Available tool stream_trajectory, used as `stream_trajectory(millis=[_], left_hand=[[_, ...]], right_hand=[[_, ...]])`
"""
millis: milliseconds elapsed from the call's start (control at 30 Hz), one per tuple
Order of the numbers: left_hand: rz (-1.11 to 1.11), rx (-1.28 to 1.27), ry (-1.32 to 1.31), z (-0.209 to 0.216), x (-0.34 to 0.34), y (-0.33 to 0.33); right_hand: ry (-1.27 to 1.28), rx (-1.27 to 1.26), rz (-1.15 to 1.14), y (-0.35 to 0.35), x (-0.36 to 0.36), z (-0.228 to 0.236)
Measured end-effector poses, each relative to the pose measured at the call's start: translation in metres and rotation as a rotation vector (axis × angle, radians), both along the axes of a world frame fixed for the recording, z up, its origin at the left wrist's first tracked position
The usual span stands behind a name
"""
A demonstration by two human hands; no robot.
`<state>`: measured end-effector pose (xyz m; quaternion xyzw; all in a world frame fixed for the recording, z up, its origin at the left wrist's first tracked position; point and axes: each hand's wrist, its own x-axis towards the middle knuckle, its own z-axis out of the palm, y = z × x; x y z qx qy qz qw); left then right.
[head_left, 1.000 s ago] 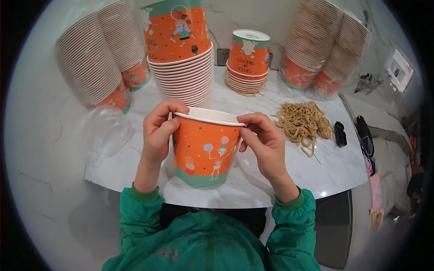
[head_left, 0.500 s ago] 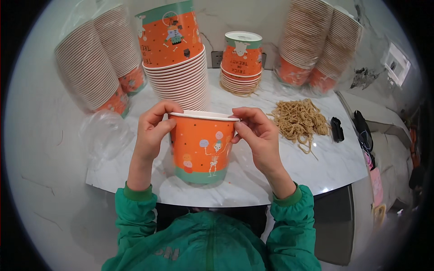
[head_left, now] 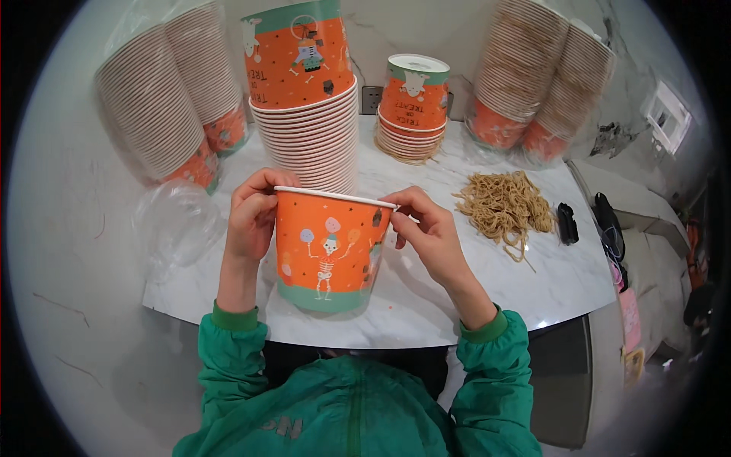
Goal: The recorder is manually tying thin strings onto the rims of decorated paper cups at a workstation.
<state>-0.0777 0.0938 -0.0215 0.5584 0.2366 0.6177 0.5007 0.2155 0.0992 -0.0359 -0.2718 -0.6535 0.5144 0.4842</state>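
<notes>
An orange paper bucket point(head_left: 327, 247) with a green base band, a white rolled rim and a skeleton print is held upright between my two hands. My left hand point(head_left: 257, 209) pinches the rim at its left side, and my right hand point(head_left: 422, 228) grips the rim at its right side with thumb and fingers. The bucket tilts slightly, its right rim a little lower. Just behind it rises a tall stack of upside-down buckets point(head_left: 304, 137), the top one showing its orange print. The inside of the held bucket is hidden.
A smaller upside-down stack point(head_left: 415, 99) stands at the back, ringed by string. Tan cord point(head_left: 506, 209) lies heaped at the right beside a black object point(head_left: 566, 223). Plastic-wrapped bucket stacks point(head_left: 148, 107) stand at left and more wrapped stacks point(head_left: 521, 68) at right. Clear plastic film point(head_left: 179, 221) lies left on the marble table point(head_left: 487, 293).
The held bucket has turned about its upright axis, bringing the skeleton print to the left and middle. It has shifted slightly left with both hands still on the rim.
</notes>
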Motion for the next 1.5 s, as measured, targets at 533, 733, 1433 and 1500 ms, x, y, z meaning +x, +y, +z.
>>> stream_trajectory(millis=[533,733,1433,1500], left_hand=[[0.111,0.331,0.832,0.048,0.045,-0.049],[-0.119,0.072,0.834,0.058,0.050,-0.051],[-0.154,-0.125,0.931,0.053,0.084,-0.027],[-0.155,-0.137,0.918,0.050,0.083,-0.026]], right_hand=[[-0.194,0.631,-0.237,-0.026,-0.003,0.026],[-0.191,0.630,-0.226,-0.018,0.002,0.016],[0.169,-0.161,-0.277,-0.057,-0.023,-0.025],[0.172,-0.223,-0.273,-0.056,-0.026,-0.022]])
